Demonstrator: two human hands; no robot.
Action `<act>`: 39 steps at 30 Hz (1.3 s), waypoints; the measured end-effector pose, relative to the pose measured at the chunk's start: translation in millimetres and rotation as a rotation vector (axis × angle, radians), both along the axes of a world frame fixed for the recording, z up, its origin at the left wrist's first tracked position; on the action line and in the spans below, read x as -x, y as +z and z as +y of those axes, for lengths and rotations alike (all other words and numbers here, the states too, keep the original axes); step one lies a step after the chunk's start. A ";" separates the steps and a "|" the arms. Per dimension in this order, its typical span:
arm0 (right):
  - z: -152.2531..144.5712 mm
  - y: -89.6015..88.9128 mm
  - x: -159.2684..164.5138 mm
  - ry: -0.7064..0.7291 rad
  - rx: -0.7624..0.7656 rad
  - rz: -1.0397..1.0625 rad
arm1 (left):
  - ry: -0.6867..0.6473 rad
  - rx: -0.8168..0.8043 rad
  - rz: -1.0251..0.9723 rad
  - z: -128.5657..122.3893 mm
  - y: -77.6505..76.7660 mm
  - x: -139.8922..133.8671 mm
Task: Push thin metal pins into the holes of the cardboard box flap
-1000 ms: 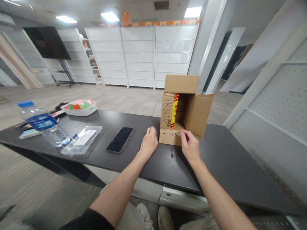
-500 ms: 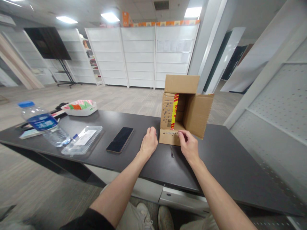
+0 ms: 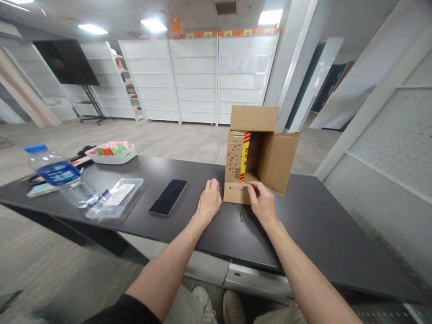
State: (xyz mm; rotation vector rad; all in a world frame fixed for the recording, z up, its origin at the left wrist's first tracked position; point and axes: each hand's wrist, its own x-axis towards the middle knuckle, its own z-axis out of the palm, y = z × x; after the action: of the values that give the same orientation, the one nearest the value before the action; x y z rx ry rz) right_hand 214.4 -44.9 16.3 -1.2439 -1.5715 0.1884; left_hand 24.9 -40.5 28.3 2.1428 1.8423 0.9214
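Observation:
An open cardboard box (image 3: pixel 233 155) stands on the dark desk, its mouth facing me. Along its lower front flap (image 3: pixel 232 195) runs a row of small metal pieces, and several grey round heads dot its left flap. My right hand (image 3: pixel 262 203) is at the right end of that row, thumb and forefinger pinched together at the flap. Whatever the fingertips hold is too small to make out. Just left of the box my left hand (image 3: pixel 209 198) rests on the desk with curled fingers, their inner side hidden. Two thin metal screws or nails (image 3: pixel 240 213) lie in front of the flap.
Left of my left hand lies a black phone (image 3: pixel 168 198). Farther left are a clear plastic case (image 3: pixel 118 198), a tilted water bottle (image 3: pixel 62 175) and a white basket (image 3: pixel 113 157) of colourful things. A perforated panel (image 3: pixel 394 171) borders the desk's right side.
My right hand has shifted slightly left along the flap, its fingertips closer to the metal pieces. My left hand and the box stay in place.

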 end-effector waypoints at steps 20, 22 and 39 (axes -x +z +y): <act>8.8 -8.4 -4.2 -0.028 0.029 -0.155 | -0.011 -0.011 -0.022 0.1 0.1 0.1; 9.1 -9.0 -4.4 -0.031 0.036 -0.163 | -0.011 -0.011 -0.021 -0.3 0.7 0.0; 3.6 -5.9 -5.6 -0.045 0.040 -0.186 | -0.009 -0.023 -0.018 -0.2 -0.5 -0.2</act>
State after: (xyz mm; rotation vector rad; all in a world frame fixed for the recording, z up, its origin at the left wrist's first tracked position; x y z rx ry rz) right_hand 220.0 -41.3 10.3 -1.3590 -1.7033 0.0769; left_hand 25.1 -40.7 27.7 2.1463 1.8215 0.9613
